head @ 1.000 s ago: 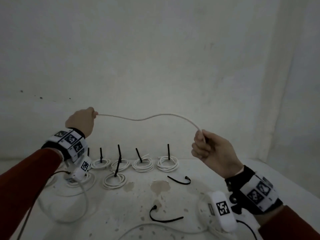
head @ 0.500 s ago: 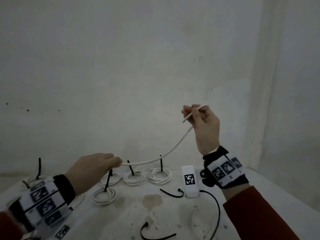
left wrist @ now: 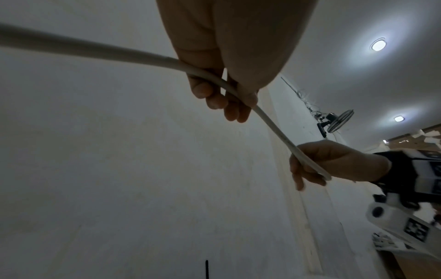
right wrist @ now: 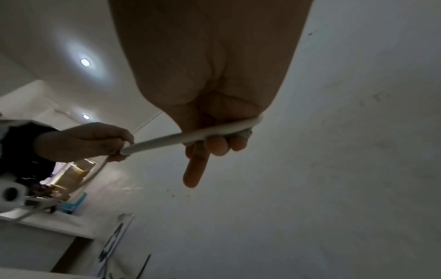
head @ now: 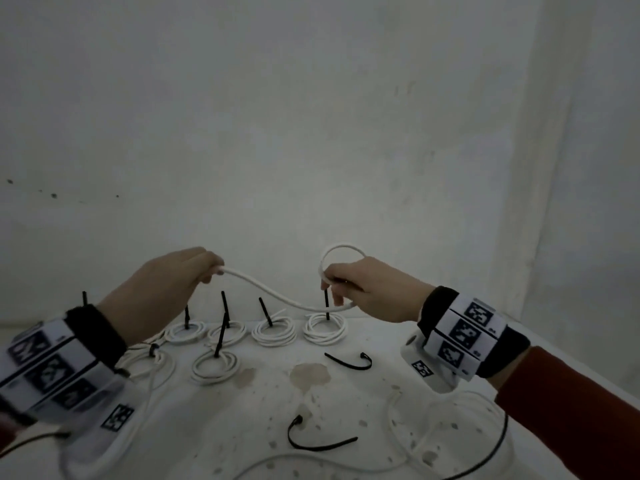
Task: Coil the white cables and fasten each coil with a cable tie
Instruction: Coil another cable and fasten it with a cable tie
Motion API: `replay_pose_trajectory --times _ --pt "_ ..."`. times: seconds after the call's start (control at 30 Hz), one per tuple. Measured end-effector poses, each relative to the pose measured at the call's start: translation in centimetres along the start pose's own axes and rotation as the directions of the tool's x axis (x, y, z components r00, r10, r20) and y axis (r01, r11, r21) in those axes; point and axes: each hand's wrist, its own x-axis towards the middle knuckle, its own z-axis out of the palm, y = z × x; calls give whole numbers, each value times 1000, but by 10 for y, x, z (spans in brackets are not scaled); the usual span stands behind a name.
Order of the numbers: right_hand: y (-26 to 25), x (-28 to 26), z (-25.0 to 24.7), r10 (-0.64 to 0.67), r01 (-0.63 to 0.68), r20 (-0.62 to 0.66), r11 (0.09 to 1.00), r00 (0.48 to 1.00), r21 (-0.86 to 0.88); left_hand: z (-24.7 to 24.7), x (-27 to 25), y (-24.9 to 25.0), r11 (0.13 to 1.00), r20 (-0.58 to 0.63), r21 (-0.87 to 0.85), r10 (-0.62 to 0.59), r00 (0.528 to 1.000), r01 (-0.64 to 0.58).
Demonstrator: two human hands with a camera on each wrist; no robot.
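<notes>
Both hands are raised above the worktop (head: pixel 346 403) with a white cable (head: pixel 277 296) sagging between them: the left hand (head: pixel 166 289) pinches one stretch, while the right hand (head: pixel 367 292) grips a single loop standing up from its fingers. Directly below the cable, tied coils (head: pixel 270 332) sit in a row, with loose black cable ties (head: pixel 349 362) nearer the person.

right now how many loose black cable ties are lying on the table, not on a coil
2. One loose tie lies right of centre, just in front of the rightmost tied coil. The other loose tie lies nearer the camera. More may be hidden behind the wrists.
</notes>
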Motion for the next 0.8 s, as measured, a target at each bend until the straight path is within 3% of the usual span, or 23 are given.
replay_pose_trajectory --times 0.1,0.27,0.33,0.4,0.47,0.57,0.7,0.8 --pt "-14 -4 2 -28 29 32 999 999 -34 -3 7 0 1000 -50 14 -16 999 17" --pt "-29 -8 8 -80 78 -32 995 996 -63 -9 17 -6 998 -54 7 -58 997 59" --pt "-32 -9 9 -98 100 -33 993 995 56 -8 19 -11 998 -45 -4 -57 997 57" --pt "-34 -10 9 -106 113 -39 939 994 324 -9 21 -13 997 -55 -22 -74 996 73" --pt "-37 -11 7 -91 113 -66 763 994 637 -10 24 -14 994 -69 -48 -100 993 97" --pt "-42 -11 -2 -36 157 -155 375 987 914 -10 27 -10 990 -77 -106 -102 992 94" --pt "-45 -10 -19 15 266 -266 -127 964 956 -5 26 6 982 -130 -170 -108 986 85" --pt "-43 -7 -27 -8 360 -396 -403 918 842 6 24 11 977 -185 -190 -133 974 97"
